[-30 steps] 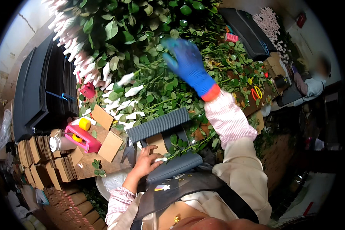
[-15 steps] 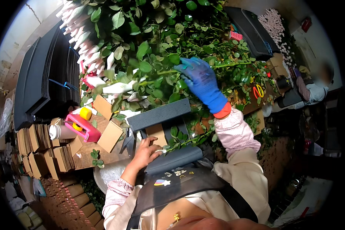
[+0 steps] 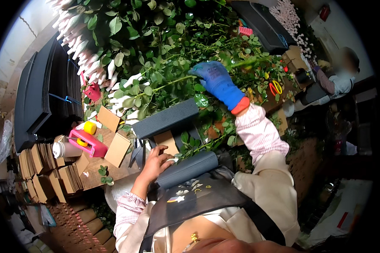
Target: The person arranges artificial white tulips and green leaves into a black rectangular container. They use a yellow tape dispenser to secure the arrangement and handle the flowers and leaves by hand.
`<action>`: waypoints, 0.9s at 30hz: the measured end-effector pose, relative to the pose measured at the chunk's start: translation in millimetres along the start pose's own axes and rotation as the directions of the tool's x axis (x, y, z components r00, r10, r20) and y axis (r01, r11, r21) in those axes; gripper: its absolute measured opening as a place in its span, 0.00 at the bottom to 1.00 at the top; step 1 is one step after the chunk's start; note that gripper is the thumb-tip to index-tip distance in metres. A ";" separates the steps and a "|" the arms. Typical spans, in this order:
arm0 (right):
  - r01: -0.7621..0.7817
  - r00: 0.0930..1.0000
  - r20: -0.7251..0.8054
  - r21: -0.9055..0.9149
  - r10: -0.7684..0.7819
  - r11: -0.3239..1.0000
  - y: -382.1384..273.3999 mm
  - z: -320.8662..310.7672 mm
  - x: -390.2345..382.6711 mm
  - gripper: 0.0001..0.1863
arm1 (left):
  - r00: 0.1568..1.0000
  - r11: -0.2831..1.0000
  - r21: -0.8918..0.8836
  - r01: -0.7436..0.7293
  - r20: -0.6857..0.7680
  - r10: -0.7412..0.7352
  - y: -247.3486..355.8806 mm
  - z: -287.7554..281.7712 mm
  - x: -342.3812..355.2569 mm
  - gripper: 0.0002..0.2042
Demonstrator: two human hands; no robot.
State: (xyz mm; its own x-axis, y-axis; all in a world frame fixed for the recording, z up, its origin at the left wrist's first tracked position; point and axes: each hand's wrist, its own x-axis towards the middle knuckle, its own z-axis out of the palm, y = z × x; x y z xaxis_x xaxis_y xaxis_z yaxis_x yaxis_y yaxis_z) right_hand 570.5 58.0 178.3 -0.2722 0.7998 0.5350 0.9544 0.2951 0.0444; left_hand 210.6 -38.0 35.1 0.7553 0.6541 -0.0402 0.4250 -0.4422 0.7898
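In my blue-gloved right hand (image 3: 217, 84) is a leafy rose stem (image 3: 175, 81), gripped between the fingers above the greenery. Its far end points left, toward several buds in white netting (image 3: 121, 101). My bare left hand (image 3: 153, 165) lies at the left end of a folded dark corrugated sheet (image 3: 190, 168) near my apron. Bent fingers close around a white-netted rose bud (image 3: 173, 160); its leafy stem (image 3: 204, 145) runs right across the sheet. The sheet's ribbed far flap (image 3: 166, 118) stands raised, with a brown cardboard piece (image 3: 166, 141) behind the fingers.
A pink tape dispenser (image 3: 88, 143), a lidded cup (image 3: 63, 149) and brown cardboard pieces (image 3: 117, 149) are on the left. Dark sheets (image 3: 50, 97) stand stacked behind. Dark scissor-like blades (image 3: 137, 156) lie by my left hand. Orange-handled scissors (image 3: 275, 87) and another person (image 3: 340, 80) are right.
The view has shifted slightly. My right hand still grips the stem, which has drawn a little away from the white-netted buds on the left. My left hand stays at the sheet.
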 end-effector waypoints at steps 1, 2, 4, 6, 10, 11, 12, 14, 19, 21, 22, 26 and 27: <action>-0.015 0.999 -0.035 0.022 0.016 1.000 -3.4 -6.6 -2.8 0.26 | 1.000 1.000 -0.016 -0.024 -0.021 0.023 -5.2 8.6 -0.7 0.11; -0.023 0.997 -0.070 0.054 0.027 0.998 -10.4 -12.8 -3.0 0.26 | 1.000 1.000 -0.021 0.008 -0.006 -0.008 -6.5 10.7 -9.9 0.11; 0.044 0.986 -0.162 -0.008 -0.045 0.999 -21.6 -34.6 -3.8 0.27 | 0.998 0.998 -0.017 0.056 0.011 -0.056 -12.4 6.5 -20.6 0.11; 0.051 0.992 -0.119 0.088 -0.040 0.995 -23.5 -72.0 -13.3 0.29 | 1.000 1.000 0.016 0.008 -0.016 -0.008 -13.7 4.6 -14.5 0.14; -0.057 0.954 0.283 0.495 -0.099 0.867 -9.3 -89.5 -57.3 0.27 | 0.979 0.934 -0.323 0.153 -0.079 -0.187 -14.7 11.4 -17.3 0.23; -0.151 0.901 0.426 0.492 -0.086 0.857 -4.3 -84.7 -75.6 0.27 | 0.940 0.609 -0.760 0.226 0.006 -0.341 -14.8 18.7 -23.2 0.26; -0.251 0.823 0.563 0.471 -0.069 0.846 1.7 -72.7 -99.4 0.26 | 0.953 0.845 -0.475 0.246 -0.043 -0.301 -18.5 17.8 -19.1 0.32; -0.355 0.668 0.743 0.365 -0.040 0.860 9.8 -41.8 -144.9 0.24 | 0.935 0.887 -0.364 0.285 -0.097 -0.340 -18.5 20.1 -11.0 0.43; -0.383 0.313 0.949 0.082 0.046 0.920 5.4 2.3 -171.7 0.21 | 0.955 0.951 -0.264 0.159 -0.205 -0.216 -17.9 21.6 -2.8 0.44; -0.365 0.285 0.957 0.063 0.047 0.929 11.1 17.9 -174.6 0.20 | 0.974 0.988 -0.140 0.059 -0.209 -0.088 -21.8 20.7 -1.6 0.34; -0.342 0.303 0.952 0.069 0.040 0.937 12.4 23.8 -177.4 0.19 | 0.981 0.979 -0.176 0.098 -0.148 -0.124 -22.8 20.3 -2.9 0.31; -0.073 0.256 0.955 -0.137 0.152 0.988 13.0 19.0 -121.0 0.18 | 0.987 0.981 -0.147 0.127 -0.082 -0.140 -11.4 13.4 1.8 0.22; -0.021 0.234 0.947 -0.220 0.219 0.975 13.2 18.1 -101.9 0.19 | 0.988 0.981 -0.136 0.137 -0.056 -0.145 -9.7 11.4 4.2 0.21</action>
State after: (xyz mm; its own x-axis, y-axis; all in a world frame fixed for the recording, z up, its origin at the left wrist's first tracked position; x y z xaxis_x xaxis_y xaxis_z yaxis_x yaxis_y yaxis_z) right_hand 608.7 -10.2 109.1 0.0294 0.7466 -0.6646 0.9635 0.1558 0.2176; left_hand 215.4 -38.0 20.3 0.6566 0.7445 -0.1206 0.4523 -0.2607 0.8529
